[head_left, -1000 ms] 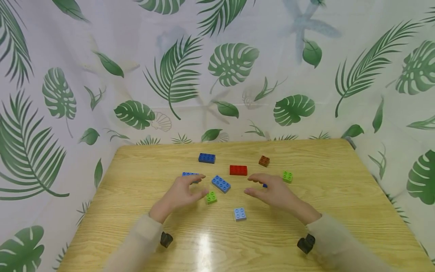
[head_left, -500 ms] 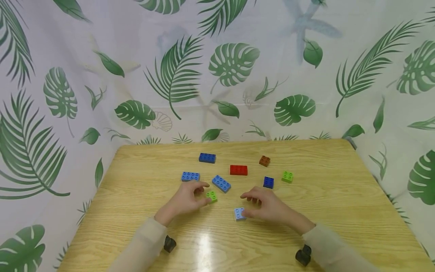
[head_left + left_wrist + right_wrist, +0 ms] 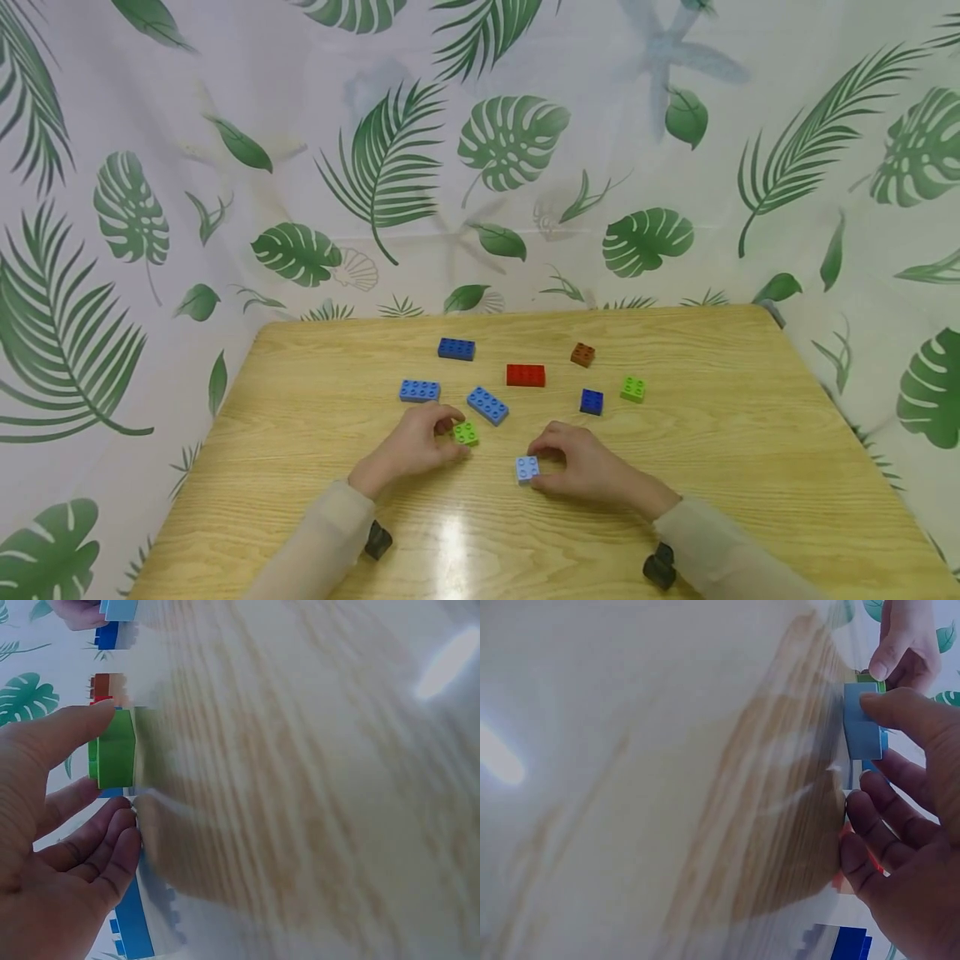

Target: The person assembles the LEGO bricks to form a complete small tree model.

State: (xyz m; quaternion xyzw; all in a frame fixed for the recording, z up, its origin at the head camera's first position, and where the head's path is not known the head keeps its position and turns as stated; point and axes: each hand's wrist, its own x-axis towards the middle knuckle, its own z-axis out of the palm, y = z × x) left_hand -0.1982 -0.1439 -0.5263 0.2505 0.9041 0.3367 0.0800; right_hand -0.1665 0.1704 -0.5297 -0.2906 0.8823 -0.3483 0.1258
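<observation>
My left hand pinches a lime green 2x2 toy brick between thumb and index finger, near the table's middle. In the left wrist view the thumb lies along one side of the green brick, the index fingertip at the opposite side, and the other fingers curl below. My right hand grips a light blue 2x2 brick to the right and nearer me. The right wrist view has the thumb on the near face of this light blue brick, with the index fingertip at its far edge.
Behind the hands lie two medium blue bricks, one angled and one straight. Farther back are a dark blue brick, a red brick and a brown brick. A small blue brick and another green brick sit right.
Both hands have come down toward me and closed on bricks: the left on the green one, the right on the light blue one. The small blue brick and left medium blue brick are uncovered.
</observation>
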